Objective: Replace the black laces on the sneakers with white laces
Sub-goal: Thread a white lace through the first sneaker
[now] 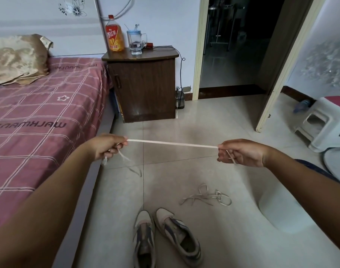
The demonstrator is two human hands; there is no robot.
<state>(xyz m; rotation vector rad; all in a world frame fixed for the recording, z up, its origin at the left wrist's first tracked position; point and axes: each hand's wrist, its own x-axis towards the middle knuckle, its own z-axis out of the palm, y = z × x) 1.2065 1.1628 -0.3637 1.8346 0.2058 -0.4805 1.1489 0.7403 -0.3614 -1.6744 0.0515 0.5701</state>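
Both hands, left hand (105, 145) and right hand (242, 152), are pinching a flat white shoelace (173, 143) taut above two laceless white-and-navy sneakers (165, 236) sitting on the tiled floor (223, 171).

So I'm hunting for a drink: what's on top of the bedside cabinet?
On the bedside cabinet stand an orange drink bottle and a clear lidded mug with some water, plus a small red object. Its closed door hides what is inside.

Both arms reach forward, bare, nearly straight at the elbows and spread apart. The left hand (105, 147) is held knuckles up, fingers curled under in a pinch. The right hand (242, 152) mirrors it at about the same height, fingers curled, thumb and forefinger pinched together.
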